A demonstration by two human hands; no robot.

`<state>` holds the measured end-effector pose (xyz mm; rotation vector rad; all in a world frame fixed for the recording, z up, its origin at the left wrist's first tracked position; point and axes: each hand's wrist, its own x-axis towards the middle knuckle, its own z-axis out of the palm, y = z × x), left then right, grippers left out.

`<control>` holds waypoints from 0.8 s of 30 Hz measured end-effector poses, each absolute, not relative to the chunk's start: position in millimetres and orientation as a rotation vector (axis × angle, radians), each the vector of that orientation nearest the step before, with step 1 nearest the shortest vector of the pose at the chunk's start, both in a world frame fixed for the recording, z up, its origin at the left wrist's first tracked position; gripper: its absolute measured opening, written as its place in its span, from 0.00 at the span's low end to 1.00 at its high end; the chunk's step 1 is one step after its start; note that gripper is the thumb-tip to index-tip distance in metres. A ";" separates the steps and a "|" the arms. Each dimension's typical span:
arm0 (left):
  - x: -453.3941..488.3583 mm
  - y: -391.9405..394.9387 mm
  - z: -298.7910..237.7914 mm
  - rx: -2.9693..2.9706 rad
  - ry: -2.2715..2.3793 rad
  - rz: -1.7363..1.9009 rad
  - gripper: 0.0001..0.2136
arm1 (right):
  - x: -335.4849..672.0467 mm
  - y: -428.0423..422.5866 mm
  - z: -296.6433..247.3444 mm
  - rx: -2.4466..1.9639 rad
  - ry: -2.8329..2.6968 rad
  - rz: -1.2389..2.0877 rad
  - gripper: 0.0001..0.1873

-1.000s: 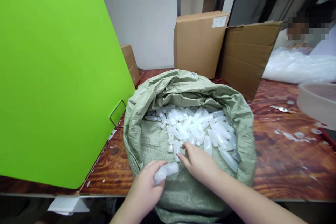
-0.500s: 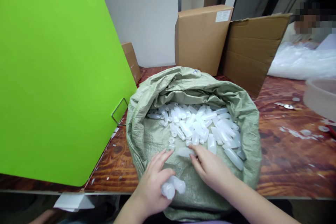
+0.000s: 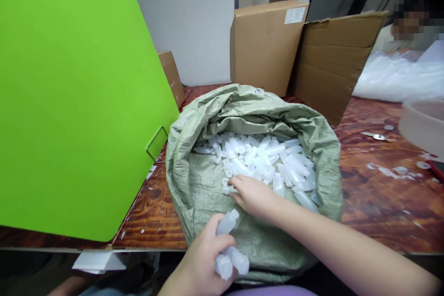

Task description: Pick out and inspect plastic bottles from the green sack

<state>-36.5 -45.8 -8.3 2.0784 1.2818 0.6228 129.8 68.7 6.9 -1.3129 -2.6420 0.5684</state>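
A grey-green woven sack (image 3: 208, 185) stands open on the wooden table, holding several small translucent white plastic bottles (image 3: 270, 159). My left hand (image 3: 204, 266) is at the sack's near edge, closed around a few of these bottles (image 3: 229, 245); one sticks up, two point down. My right hand (image 3: 253, 194) reaches into the sack with its fingers on the near edge of the bottle pile, touching a bottle; whether it grips one I cannot tell.
A large bright green board (image 3: 76, 97) with a wire clip stands at left. Brown cardboard boxes (image 3: 263, 46) stand behind the sack. At right are a pale round tub (image 3: 421, 125), white scraps on the table (image 3: 388, 171), a clear plastic heap and a seated person (image 3: 412, 27).
My left hand has drawn back toward me and now holds one more bottle, sticking upward. My right hand has reached a little farther into the bottle pile.
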 end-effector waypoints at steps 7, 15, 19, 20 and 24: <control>-47.5 -60.1 -0.7 1.980 1.300 0.855 0.09 | 98.8 79.7 -12.5 -1.231 -2.791 0.487 0.10; -57.5 -56.4 -12.2 1.255 0.812 1.035 0.08 | 150.7 52.7 31.7 -0.851 -2.746 0.826 0.19; -53.0 -51.6 -11.5 1.072 0.641 0.988 0.11 | 166.4 35.9 46.6 -0.766 -2.694 1.000 0.17; -51.0 -50.6 -10.5 1.045 0.630 0.977 0.12 | 169.0 33.1 47.2 -0.753 -2.682 1.010 0.16; -41.5 -48.6 -9.8 0.897 0.587 0.938 0.13 | 179.0 25.3 44.2 -0.567 -2.780 0.758 0.18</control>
